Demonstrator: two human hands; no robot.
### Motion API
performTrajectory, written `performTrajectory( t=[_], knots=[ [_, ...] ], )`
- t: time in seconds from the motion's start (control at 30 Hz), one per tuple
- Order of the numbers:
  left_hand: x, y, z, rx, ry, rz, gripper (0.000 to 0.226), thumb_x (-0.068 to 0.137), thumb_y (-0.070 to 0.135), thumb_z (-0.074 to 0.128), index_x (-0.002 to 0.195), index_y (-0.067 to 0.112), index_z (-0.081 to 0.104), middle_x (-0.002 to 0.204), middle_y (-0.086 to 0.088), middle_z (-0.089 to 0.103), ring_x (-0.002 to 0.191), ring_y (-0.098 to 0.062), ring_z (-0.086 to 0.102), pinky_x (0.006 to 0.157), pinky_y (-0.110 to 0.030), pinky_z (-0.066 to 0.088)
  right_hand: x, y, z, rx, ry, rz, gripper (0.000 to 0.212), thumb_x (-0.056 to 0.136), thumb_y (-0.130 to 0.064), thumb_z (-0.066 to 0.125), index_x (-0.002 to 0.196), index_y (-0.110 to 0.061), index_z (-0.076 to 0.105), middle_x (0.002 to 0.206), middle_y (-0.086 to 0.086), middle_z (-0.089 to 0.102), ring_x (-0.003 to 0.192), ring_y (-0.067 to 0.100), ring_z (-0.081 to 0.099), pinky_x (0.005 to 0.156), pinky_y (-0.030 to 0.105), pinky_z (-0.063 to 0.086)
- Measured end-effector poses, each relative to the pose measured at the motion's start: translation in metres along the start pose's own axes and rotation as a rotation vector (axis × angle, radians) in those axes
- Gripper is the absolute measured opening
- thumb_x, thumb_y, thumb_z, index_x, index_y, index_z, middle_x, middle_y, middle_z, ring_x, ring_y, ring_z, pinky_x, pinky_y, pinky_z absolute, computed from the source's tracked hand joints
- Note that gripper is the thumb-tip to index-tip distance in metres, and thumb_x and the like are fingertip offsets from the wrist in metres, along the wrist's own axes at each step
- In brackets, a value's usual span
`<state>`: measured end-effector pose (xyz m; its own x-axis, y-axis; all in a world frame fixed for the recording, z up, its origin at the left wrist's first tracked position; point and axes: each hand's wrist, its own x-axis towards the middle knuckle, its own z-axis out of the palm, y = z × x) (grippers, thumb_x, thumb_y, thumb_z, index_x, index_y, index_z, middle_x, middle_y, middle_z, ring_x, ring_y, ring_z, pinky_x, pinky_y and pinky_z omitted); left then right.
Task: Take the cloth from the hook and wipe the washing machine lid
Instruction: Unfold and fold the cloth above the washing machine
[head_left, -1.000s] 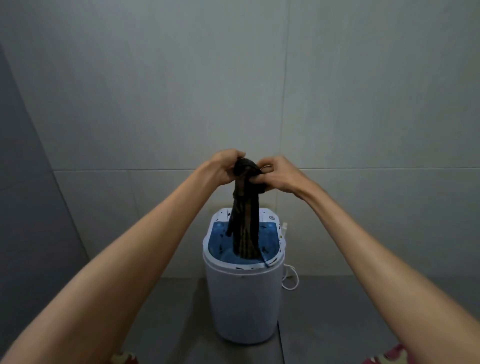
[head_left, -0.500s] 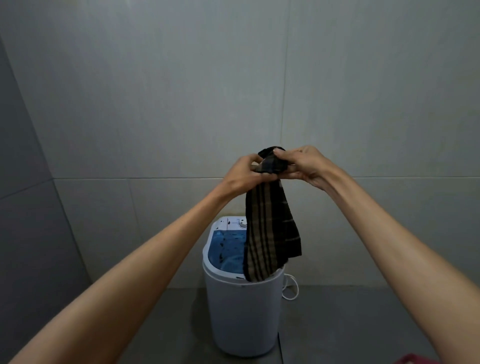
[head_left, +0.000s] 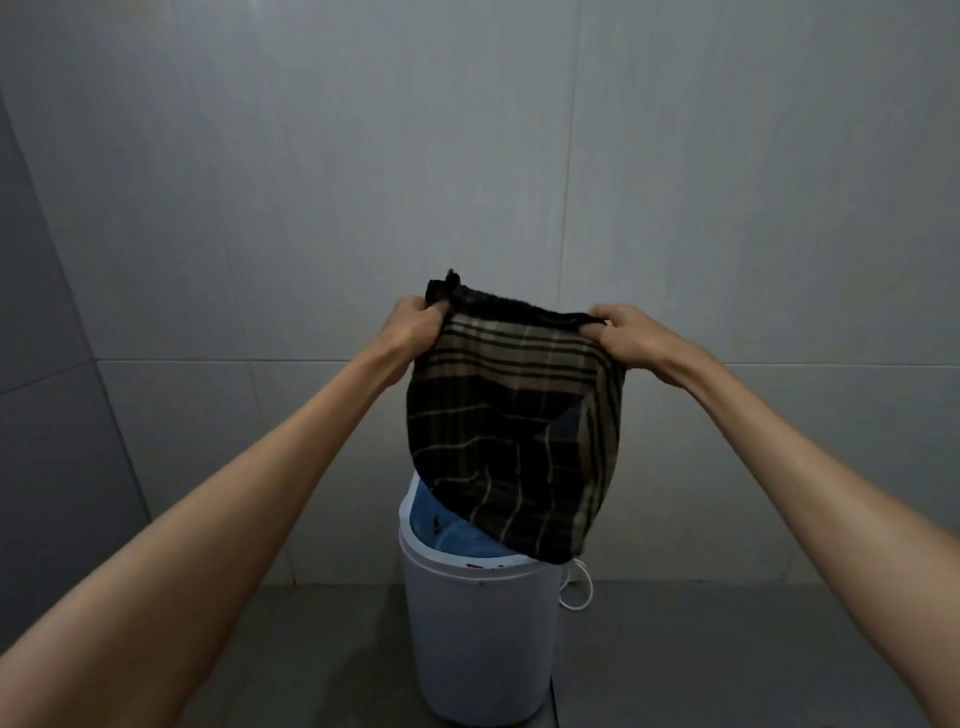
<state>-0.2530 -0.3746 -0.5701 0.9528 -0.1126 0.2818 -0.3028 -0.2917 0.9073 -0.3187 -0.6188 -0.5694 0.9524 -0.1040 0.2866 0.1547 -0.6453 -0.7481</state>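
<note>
- Far left there's just a darker grey wall panel meeting the pale grey tiled wall in a corner. No hook anywhere in view, so can't say where it sits.
- The left hand is up at about chest height, fingers curled tight around the top left corner of the cloth, with a little bunched tuft poking up above the knuckles.
- Between the hands hangs the dark brown checked cloth with tan stripes, pulled out fairly flat along its top edge and drooping loose below. It's clear of the hook and in the air, so I'd say the "take it" part is done and this is the opening-out bit before wiping.
- Under it stands the small white round washing machine on the grey floor. Its see-through blue lid only shows at the left, the rest is hidden behind the cloth. The bottom hem looks to hang right at the lid, but I can't tell if it's touching.
- The right hand pinches the top right corner, fingers closed on the fabric.
- A white cord loops behind the machine on the right.
- Next move, my guess: bundle or fold the cloth into one hand, lower it flat onto the lid and start wiping. It's floppy, so it needs gathering or it'll just drag.
</note>
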Motion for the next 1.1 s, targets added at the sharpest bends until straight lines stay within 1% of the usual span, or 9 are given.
performTrajectory(
  t=[0.07,0.2,0.3,0.47,0.6,0.77,0.9,1.0,1.1],
  knots=[
    [0.001,-0.002,-0.002,0.021,-0.025,-0.007,0.029,0.099,0.031,0.045,0.097,0.007,0.063,0.087,-0.004,0.063,0.079,-0.017,0.058,0.076,-0.031,0.047,0.002,-0.002,0.006,-0.079,0.005,-0.051,0.014,0.099,-0.016,0.049,0.093,-0.012,0.060,0.082,0.002,0.059,0.071,0.007,0.052,0.056,0.008,0.039],
    [-0.002,-0.001,-0.006,-0.086,-0.048,-0.080,0.025,0.095,0.031,0.049,0.087,0.012,0.063,0.083,-0.003,0.064,0.076,-0.018,0.060,0.072,-0.032,0.049,0.005,0.001,0.010,-0.098,-0.001,-0.052,0.015,0.097,-0.025,0.054,0.090,-0.017,0.064,0.091,0.004,0.064,0.087,0.014,0.057,0.070,0.024,0.042],
    [-0.005,0.001,-0.010,-0.153,-0.147,-0.131,0.031,0.080,0.037,0.059,0.096,0.012,0.067,0.092,-0.007,0.070,0.084,-0.021,0.065,0.089,-0.041,0.053,0.008,0.007,0.012,-0.095,0.010,-0.044,0.016,0.095,-0.029,0.057,0.081,-0.024,0.064,0.089,0.004,0.066,0.086,0.015,0.058,0.074,0.026,0.041],
    [-0.005,0.002,-0.008,0.020,-0.135,0.014,0.024,0.084,0.014,0.057,0.099,0.001,0.070,0.082,-0.007,0.066,0.076,-0.018,0.061,0.071,-0.030,0.049,0.009,0.004,0.014,-0.093,0.045,0.009,0.022,0.095,-0.029,0.056,0.074,-0.026,0.059,0.087,0.002,0.064,0.083,0.018,0.056,0.071,0.026,0.043],
    [-0.003,0.015,0.007,-0.102,-0.056,0.055,0.024,0.085,0.012,0.064,0.104,-0.002,0.070,0.086,-0.010,0.067,0.078,-0.019,0.062,0.073,-0.028,0.053,0.003,-0.013,0.026,0.247,-0.149,0.164,0.018,0.098,-0.021,0.047,0.089,-0.012,0.061,0.083,0.007,0.064,0.071,0.019,0.061,0.067,0.031,0.052],
    [-0.013,0.038,0.031,-0.229,-0.239,-0.022,0.029,0.089,0.010,0.059,0.112,-0.007,0.064,0.106,-0.017,0.069,0.092,-0.024,0.068,0.078,-0.030,0.059,0.001,-0.025,0.034,0.769,-0.458,0.082,0.023,0.088,-0.001,0.047,0.092,-0.012,0.067,0.082,0.004,0.068,0.074,0.014,0.067,0.074,0.029,0.054],
    [-0.018,0.048,0.023,-0.476,-0.444,-0.104,0.038,0.089,0.014,0.046,0.120,-0.005,0.055,0.112,-0.018,0.068,0.104,-0.025,0.067,0.084,-0.031,0.058,0.009,-0.018,0.040,0.723,-0.294,0.058,0.036,0.085,0.006,0.061,0.120,-0.005,0.063,0.104,0.008,0.072,0.091,0.015,0.070,0.070,0.025,0.057],
    [-0.018,0.034,0.028,-0.284,-0.181,0.088,0.032,0.089,0.015,0.051,0.114,-0.001,0.061,0.104,-0.016,0.070,0.092,-0.022,0.067,0.072,-0.030,0.060,0.019,-0.016,0.044,0.745,-0.100,0.097,0.038,0.084,0.009,0.062,0.122,0.003,0.061,0.113,0.017,0.070,0.091,0.023,0.071,0.065,0.028,0.059],
    [-0.024,-0.006,0.032,0.101,0.045,0.303,0.038,0.073,0.028,0.063,0.106,0.012,0.057,0.097,-0.005,0.061,0.087,-0.020,0.060,0.078,-0.041,0.057,0.025,-0.022,0.040,0.848,0.018,0.093,0.025,0.085,0.011,0.059,0.108,0.001,0.063,0.092,0.011,0.074,0.078,0.020,0.071,0.057,0.028,0.059]
  ],
)
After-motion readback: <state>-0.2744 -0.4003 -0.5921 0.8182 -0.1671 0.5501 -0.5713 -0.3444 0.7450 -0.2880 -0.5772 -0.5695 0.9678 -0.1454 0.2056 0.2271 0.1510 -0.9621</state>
